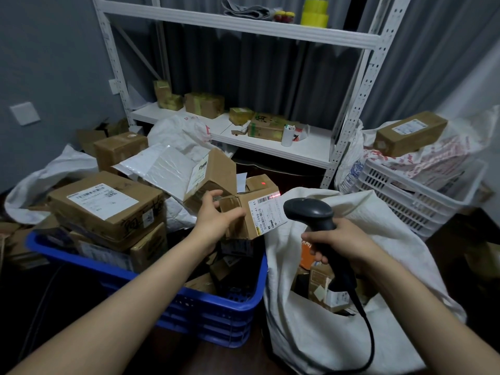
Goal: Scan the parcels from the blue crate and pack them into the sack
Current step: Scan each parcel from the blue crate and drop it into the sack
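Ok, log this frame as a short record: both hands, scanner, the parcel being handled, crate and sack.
left hand: grips a small cardboard parcel over the blue crate
right hand: holds the black scanner by its handle, aimed at the parcel
label: faces the scanner, red line on its barcode
crate contents: several more boxes
sack: open, right of the crate, parcels inside

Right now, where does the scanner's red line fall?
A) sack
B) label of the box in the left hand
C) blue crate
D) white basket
B: the red line crosses the barcode label on the box that the left hand holds.
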